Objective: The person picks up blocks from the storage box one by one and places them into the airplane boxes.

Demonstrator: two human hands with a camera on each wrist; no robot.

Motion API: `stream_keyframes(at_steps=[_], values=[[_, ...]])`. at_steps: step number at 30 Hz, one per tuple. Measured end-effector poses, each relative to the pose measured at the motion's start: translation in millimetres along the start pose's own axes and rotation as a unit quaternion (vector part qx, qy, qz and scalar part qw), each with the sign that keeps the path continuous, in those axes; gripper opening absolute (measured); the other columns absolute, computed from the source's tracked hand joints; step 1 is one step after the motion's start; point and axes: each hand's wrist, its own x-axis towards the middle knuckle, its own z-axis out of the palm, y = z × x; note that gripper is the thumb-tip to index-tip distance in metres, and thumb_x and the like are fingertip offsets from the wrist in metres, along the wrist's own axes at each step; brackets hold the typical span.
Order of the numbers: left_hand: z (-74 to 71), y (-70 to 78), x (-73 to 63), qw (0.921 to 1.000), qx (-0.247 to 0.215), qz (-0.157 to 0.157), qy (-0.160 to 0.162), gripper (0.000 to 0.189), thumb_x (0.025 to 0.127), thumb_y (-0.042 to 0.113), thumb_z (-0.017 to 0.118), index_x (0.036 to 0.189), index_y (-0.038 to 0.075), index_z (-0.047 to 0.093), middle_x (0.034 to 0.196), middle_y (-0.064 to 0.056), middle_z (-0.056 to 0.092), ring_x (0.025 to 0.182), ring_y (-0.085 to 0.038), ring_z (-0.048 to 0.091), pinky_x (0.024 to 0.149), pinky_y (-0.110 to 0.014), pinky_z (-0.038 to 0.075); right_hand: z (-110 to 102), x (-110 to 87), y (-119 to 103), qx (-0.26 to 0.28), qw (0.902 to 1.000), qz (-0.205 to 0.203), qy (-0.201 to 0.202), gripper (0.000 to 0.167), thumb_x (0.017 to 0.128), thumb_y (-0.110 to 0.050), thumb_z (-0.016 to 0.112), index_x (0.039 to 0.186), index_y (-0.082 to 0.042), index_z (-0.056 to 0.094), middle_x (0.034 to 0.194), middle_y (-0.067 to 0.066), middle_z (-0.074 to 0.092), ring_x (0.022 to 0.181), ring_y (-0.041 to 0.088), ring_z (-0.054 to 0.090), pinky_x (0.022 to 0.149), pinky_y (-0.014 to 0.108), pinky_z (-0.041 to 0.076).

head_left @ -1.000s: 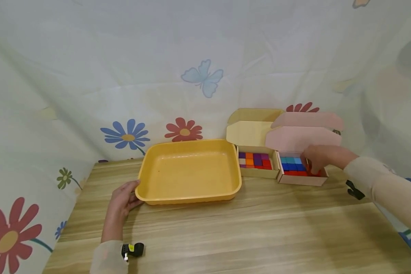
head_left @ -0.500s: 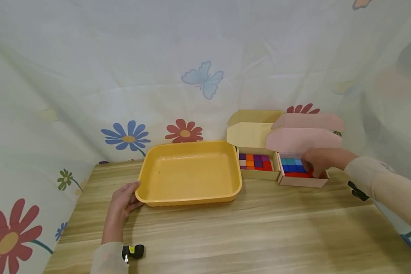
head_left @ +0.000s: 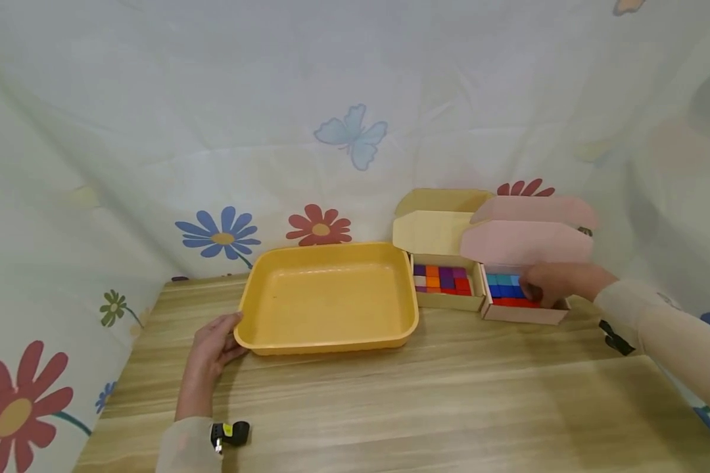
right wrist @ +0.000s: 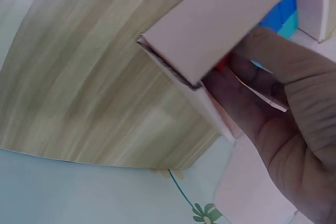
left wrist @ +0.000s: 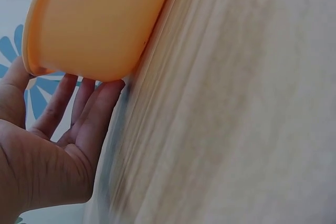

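At the near left corner of the yellow tray (head_left: 331,299), my left hand (head_left: 210,348) holds the rim and outer wall. In the left wrist view, its fingertips (left wrist: 116,88) lie against the tray's wall (left wrist: 100,30). My right hand (head_left: 550,284) reaches down into the open pink box (head_left: 523,314). Its curled fingers pinch a red block (right wrist: 222,63), mostly hidden by the hand and the box wall. Blue blocks (head_left: 505,290), light-blue ones and a red row (head_left: 511,302) lie in that box.
A pale yellow box (head_left: 446,301) with purple, orange and red blocks (head_left: 446,279) stands between the tray and the pink box, its lid raised. All rest on a wood-grain table (head_left: 390,407). Behind them hangs a flowered cloth (head_left: 355,184).
My right hand has sunk slightly lower in the pink box, over its right end. The left hand and the tray have stayed put.
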Motion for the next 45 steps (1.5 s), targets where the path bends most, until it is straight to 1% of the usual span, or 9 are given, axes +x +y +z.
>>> stream_keyframes(at_steps=[7, 10, 15, 22, 26, 29, 35, 41, 45], values=[[0.8, -1.5, -0.9, 1.0, -0.009, -0.002, 0.003, 0.056, 0.096, 0.033, 0.073, 0.141, 0.006, 0.054, 0.092, 0.006, 0.073, 0.083, -0.011, 0.073, 0.076, -0.034, 0.061, 5, -3.1, 6, -0.014, 0.999, -0.029, 0.032, 0.025, 0.081, 0.002, 0.08, 0.085, -0.012, 0.059, 0.077, -0.004, 0.053, 0.074, 0.013, 0.05, 0.066, 0.028, 0.045], [0.9, -0.3, 0.2, 0.9999, -0.011, -0.004, 0.0, 0.06, 0.096, 0.033, 0.073, 0.145, 0.006, 0.051, 0.092, 0.007, 0.074, 0.084, -0.011, 0.073, 0.076, -0.034, 0.061, 5, -4.1, 6, -0.007, 0.9989, -0.022, 0.042, 0.025, 0.081, 0.003, 0.079, 0.085, -0.011, 0.059, 0.077, -0.003, 0.053, 0.073, 0.013, 0.05, 0.065, 0.028, 0.045], [0.7, 1.1, 1.9, 1.0, -0.005, -0.005, 0.003, 0.065, 0.097, 0.034, 0.071, 0.149, 0.004, 0.047, 0.092, 0.007, 0.073, 0.084, -0.011, 0.073, 0.077, -0.033, 0.061, 7, -4.1, 4, -0.022, 0.9964, -0.011, 0.081, 0.024, 0.08, 0.003, 0.079, 0.083, -0.01, 0.059, 0.076, -0.003, 0.053, 0.072, 0.014, 0.049, 0.065, 0.029, 0.045], [1.5, 1.9, 1.6, 1.0, 0.006, -0.003, 0.003, 0.065, 0.096, 0.035, 0.073, 0.147, 0.004, 0.049, 0.094, 0.007, 0.072, 0.085, -0.011, 0.073, 0.077, -0.033, 0.061, 11, -9.1, -4, 0.021, 0.9958, 0.012, 0.089, 0.022, 0.085, -0.002, 0.08, 0.087, -0.006, 0.059, 0.078, -0.001, 0.053, 0.073, 0.015, 0.051, 0.063, 0.029, 0.046], [1.7, 1.6, 1.0, 0.9999, 0.009, 0.006, 0.006, 0.067, 0.095, 0.038, 0.074, 0.147, 0.004, 0.049, 0.094, 0.008, 0.072, 0.086, -0.011, 0.073, 0.078, -0.033, 0.061, 13, -11.9, -6, 0.027, 0.9919, 0.009, 0.124, 0.022, 0.083, 0.001, 0.079, 0.084, -0.006, 0.059, 0.076, -0.001, 0.053, 0.07, 0.015, 0.05, 0.062, 0.029, 0.044], [0.7, -0.5, -0.7, 1.0, 0.008, 0.001, 0.005, 0.064, 0.095, 0.037, 0.074, 0.145, 0.004, 0.051, 0.095, 0.008, 0.072, 0.087, -0.012, 0.073, 0.079, -0.034, 0.061, 16, -14.9, -6, 0.035, 0.9893, 0.007, 0.142, 0.026, 0.08, 0.003, 0.081, 0.083, -0.007, 0.056, 0.075, -0.001, 0.051, 0.069, 0.015, 0.049, 0.06, 0.029, 0.041], [-0.3, -2.1, -4.3, 0.9999, 0.002, 0.007, 0.011, 0.05, 0.094, 0.035, 0.075, 0.133, 0.007, 0.062, 0.094, 0.006, 0.073, 0.085, -0.013, 0.074, 0.077, -0.035, 0.061, 19, -14.0, -6, 0.037, 0.9888, 0.011, 0.144, 0.034, 0.074, 0.004, 0.084, 0.082, -0.008, 0.053, 0.076, -0.001, 0.049, 0.073, 0.017, 0.048, 0.061, 0.029, 0.039], [1.1, -0.8, -4.8, 1.0, 0.005, 0.001, 0.004, 0.06, 0.095, 0.035, 0.074, 0.142, 0.005, 0.053, 0.096, 0.005, 0.073, 0.086, -0.013, 0.074, 0.077, -0.034, 0.061, 15, -13.3, -10, 0.028, 0.9915, 0.02, 0.125, 0.034, 0.075, 0.003, 0.085, 0.082, -0.008, 0.054, 0.077, 0.0, 0.05, 0.075, 0.018, 0.049, 0.064, 0.03, 0.041], [0.4, 0.1, -2.1, 1.0, 0.004, -0.002, 0.006, 0.062, 0.095, 0.035, 0.073, 0.145, 0.004, 0.051, 0.095, 0.006, 0.073, 0.085, -0.012, 0.074, 0.076, -0.034, 0.061, 12, -15.3, -12, 0.027, 0.988, 0.031, 0.149, 0.029, 0.075, 0.004, 0.082, 0.082, -0.006, 0.056, 0.076, 0.002, 0.052, 0.074, 0.02, 0.049, 0.065, 0.032, 0.044]])
